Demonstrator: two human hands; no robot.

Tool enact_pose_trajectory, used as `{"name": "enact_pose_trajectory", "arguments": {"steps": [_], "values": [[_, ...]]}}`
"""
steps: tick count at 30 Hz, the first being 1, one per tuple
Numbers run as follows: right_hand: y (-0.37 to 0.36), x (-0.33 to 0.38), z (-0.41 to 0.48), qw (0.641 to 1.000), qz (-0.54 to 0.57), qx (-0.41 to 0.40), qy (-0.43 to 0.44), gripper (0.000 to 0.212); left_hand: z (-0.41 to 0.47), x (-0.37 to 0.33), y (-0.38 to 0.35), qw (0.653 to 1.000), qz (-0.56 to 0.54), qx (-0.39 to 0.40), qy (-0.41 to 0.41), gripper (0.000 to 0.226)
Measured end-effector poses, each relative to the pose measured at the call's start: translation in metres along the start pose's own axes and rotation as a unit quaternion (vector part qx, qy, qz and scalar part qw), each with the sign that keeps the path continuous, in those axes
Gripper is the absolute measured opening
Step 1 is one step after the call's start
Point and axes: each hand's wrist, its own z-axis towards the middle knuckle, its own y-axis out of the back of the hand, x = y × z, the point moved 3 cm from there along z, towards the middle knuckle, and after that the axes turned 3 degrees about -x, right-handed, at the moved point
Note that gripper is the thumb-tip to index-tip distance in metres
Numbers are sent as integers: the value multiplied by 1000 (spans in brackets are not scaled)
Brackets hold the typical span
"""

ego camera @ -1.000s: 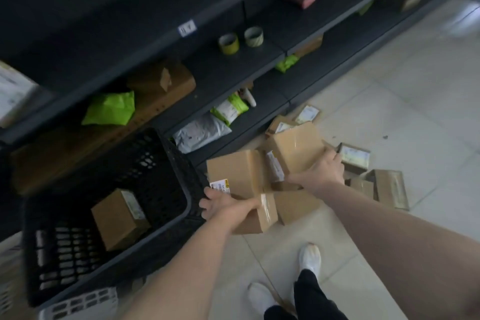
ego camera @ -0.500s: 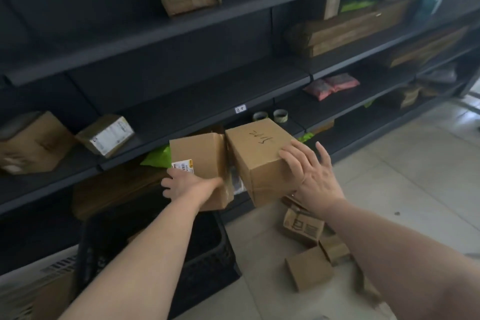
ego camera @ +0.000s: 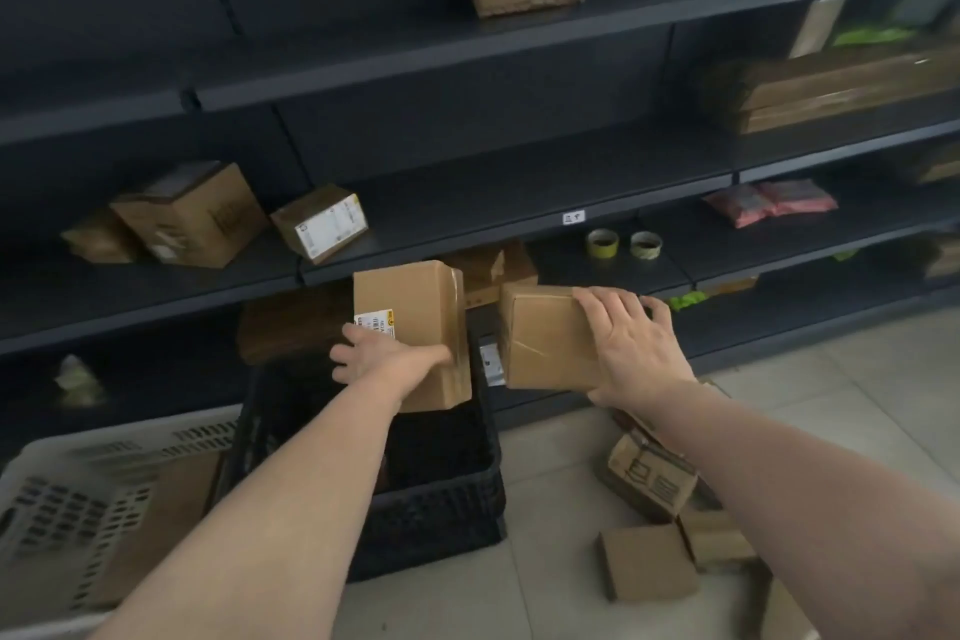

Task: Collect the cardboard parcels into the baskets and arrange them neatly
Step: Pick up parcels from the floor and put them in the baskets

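Note:
My left hand (ego camera: 384, 360) grips a tall cardboard parcel (ego camera: 413, 317) with a white and yellow label, held above the black basket (ego camera: 441, 509). My right hand (ego camera: 631, 343) grips a second, taped cardboard parcel (ego camera: 543, 335) just to the right of the first, over the basket's right edge. A small gap separates the two parcels. Several more cardboard parcels (ego camera: 649, 566) lie loose on the tiled floor at the lower right, below my right forearm. The basket's inside is dark and mostly hidden by my left arm.
A white slotted basket (ego camera: 67, 499) stands left of the black one. Dark metal shelving (ego camera: 467, 208) runs across the back with cardboard boxes (ego camera: 192, 213), two tape rolls (ego camera: 623, 243), pink packets (ego camera: 769, 202) and green bags.
Both hands have carried their parcels leftward and slightly down, over the black basket. The two parcels, touching before, are now a little apart. The camera has tilted up and left.

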Motion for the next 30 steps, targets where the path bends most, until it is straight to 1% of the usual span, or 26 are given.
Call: {"name": "enact_pose_trajectory", "arguments": {"steps": [4,5,6,8,11,13,15,18,22,25,30], "values": [[-12,7,14,999,0,33,21,114,-2,9,7,994,100,-20,-32,140],[-16,9,18,999,9,42,23,115,-2,12,7,994,106,-18,-28,140],[-18,12,22,998,13,48,29,115,-3,16,8,995,95,-15,-12,138],[-21,17,28,997,14,56,47,117,-3,27,11,997,57,-16,45,132],[-23,25,39,994,20,63,90,117,-2,48,24,990,27,-27,136,130],[-20,28,47,992,27,56,110,117,3,58,32,985,20,-40,168,128],[-17,31,55,992,28,43,116,116,10,64,34,982,21,-48,180,127],[-21,32,63,993,30,34,108,115,21,63,24,984,13,-46,171,126],[-33,33,65,995,30,28,95,117,42,49,1,990,-4,-53,129,123],[-41,39,61,996,25,35,84,118,52,48,-8,991,-2,-69,112,105],[-39,78,64,995,17,42,91,117,66,66,7,993,-22,-48,105,77]]}}
